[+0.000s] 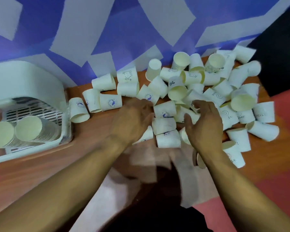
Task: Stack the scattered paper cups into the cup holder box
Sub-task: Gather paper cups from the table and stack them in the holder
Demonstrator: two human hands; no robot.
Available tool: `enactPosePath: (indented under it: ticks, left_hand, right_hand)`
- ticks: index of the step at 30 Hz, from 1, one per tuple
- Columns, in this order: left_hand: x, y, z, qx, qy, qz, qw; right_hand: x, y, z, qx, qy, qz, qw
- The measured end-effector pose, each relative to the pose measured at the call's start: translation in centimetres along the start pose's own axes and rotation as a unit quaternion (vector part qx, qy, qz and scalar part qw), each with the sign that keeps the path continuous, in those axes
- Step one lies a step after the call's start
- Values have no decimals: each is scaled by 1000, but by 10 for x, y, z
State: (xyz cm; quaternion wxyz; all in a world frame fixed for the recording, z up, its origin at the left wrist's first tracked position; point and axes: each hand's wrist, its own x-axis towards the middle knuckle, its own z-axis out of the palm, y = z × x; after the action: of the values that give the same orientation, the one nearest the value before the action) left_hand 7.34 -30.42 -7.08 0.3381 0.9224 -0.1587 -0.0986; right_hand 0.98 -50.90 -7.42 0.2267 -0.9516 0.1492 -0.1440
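Right hand (206, 126) spread, empty, over the paper cups (165, 124); left hand (132, 121) too blurred to tell. Hasty grabbing could roll cups off the surface (40, 164).

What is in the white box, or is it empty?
Not empty. Two stacks of cups lie inside the box, with bare slotted floor showing behind them.

The paper cups (164, 111) in front of me are matt white paper, cream inside, with blue and black print on their smooth walls. The cup holder box (32, 72) is smooth white plastic (a faint sheen on its rounded top). My worktop (40, 168) looks like reddish-brown wood, smooth and slightly glossy. The wall (124, 30) is matt paint.
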Motion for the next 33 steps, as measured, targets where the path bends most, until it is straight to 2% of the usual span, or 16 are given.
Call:
enactPosePath:
  ticks: [5, 8, 10, 13, 15, 19, 23, 33]
  left_hand:
    - [39, 32, 48, 7, -53, 35, 998]
    - [60, 50, 75, 22, -78, 23, 996]
    - [72, 60, 91, 33, -62, 9, 997]
    - [84, 61, 101, 102, 27, 7, 994]
    - [95, 59, 105, 152, 54, 14, 987]
    - [114, 41, 113, 236, 25, 61, 970]
    - [122, 28, 113, 283, -14, 117, 952]
    - [114, 33, 87, 317, 9, 87, 944]
  right_hand:
    - [-12, 61, -15, -21, -26, 46, 998]
    - [-10, 84, -13, -21, -54, 74, 996]
    - [-1, 95, -10, -2, -56, 102, 993]
    - [15, 98, -1, 37, -60, 164, 984]
    - [24, 100, 5, 57, -71, 181, 979]
    - [35, 102, 17, 97, -89, 214, 968]
    - [43, 100, 23, 139, -65, 218, 964]
    - [45, 78, 14, 215, -19, 208, 954]
